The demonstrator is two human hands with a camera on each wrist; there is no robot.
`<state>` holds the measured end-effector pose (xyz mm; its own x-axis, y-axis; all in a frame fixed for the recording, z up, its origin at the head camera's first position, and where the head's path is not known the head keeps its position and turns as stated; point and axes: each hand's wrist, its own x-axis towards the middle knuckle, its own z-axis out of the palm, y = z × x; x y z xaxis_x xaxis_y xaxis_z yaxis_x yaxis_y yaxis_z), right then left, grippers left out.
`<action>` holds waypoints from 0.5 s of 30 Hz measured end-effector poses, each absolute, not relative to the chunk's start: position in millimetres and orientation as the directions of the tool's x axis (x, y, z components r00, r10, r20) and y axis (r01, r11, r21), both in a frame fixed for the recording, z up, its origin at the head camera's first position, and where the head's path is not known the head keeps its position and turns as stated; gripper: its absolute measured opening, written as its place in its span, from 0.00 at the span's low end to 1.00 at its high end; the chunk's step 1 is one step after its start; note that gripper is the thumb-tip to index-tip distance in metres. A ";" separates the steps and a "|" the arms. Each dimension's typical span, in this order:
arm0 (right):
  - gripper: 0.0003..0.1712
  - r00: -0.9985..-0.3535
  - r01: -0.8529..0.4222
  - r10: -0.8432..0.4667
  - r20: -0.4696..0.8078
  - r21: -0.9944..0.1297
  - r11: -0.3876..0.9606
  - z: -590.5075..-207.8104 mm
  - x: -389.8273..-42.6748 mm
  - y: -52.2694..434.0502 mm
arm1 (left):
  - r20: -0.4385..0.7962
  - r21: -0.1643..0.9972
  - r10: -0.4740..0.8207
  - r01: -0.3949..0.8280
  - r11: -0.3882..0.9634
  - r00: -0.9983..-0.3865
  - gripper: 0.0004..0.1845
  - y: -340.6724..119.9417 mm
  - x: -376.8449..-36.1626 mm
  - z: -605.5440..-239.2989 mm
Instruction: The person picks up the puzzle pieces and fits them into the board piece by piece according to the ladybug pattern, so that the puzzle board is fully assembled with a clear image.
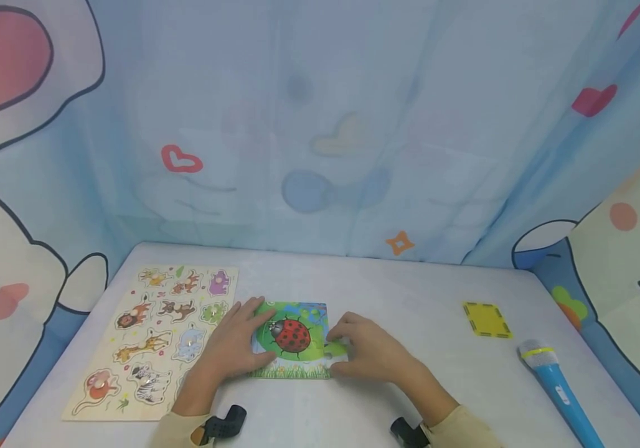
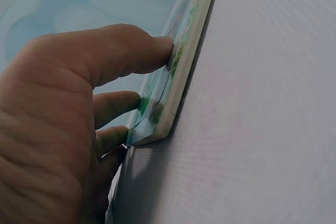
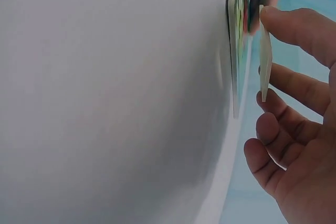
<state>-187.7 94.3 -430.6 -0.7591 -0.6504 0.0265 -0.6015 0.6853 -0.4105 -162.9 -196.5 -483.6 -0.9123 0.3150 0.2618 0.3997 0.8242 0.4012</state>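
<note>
A white counter [image 1: 409, 298] is carrying an animal board [image 1: 157, 336] at far left and a ladybird puzzle [image 1: 292, 339] at centre. The left hand [image 1: 236, 342], fingers straight, is pressing the puzzle's left edge, while the right hand [image 1: 370, 351] is pinching a loose green piece [image 1: 335, 350] over its right edge.

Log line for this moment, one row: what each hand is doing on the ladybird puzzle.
left hand: fingers rest on ladybird puzzle | right hand: pinches loose puzzle piece just above board's right edge | piece: not seated
</note>
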 end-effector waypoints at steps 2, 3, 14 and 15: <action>0.23 -0.752 -0.609 -0.659 0.024 -0.408 0.681 -433.1 -188.9 87.1 | 0.260 0.402 0.313 0.397 0.825 -0.913 0.41 -196.5 -162.9 -483.9; 0.23 -0.748 -0.614 -0.664 0.025 -0.407 0.677 -434.4 -189.5 83.9 | 0.260 0.401 0.312 0.396 0.826 -0.914 0.41 -196.6 -162.8 -483.9; 0.26 -0.733 -0.616 -0.681 0.001 -0.426 0.663 -442.3 -190.3 59.4 | 0.264 0.384 0.308 0.393 0.836 -0.914 0.42 -196.3 -163.0 -484.0; 0.27 -0.735 -0.613 -0.678 -0.006 -0.423 0.668 -442.9 -190.6 58.3 | 0.264 0.384 0.307 0.392 0.836 -0.914 0.42 -196.3 -163.1 -484.2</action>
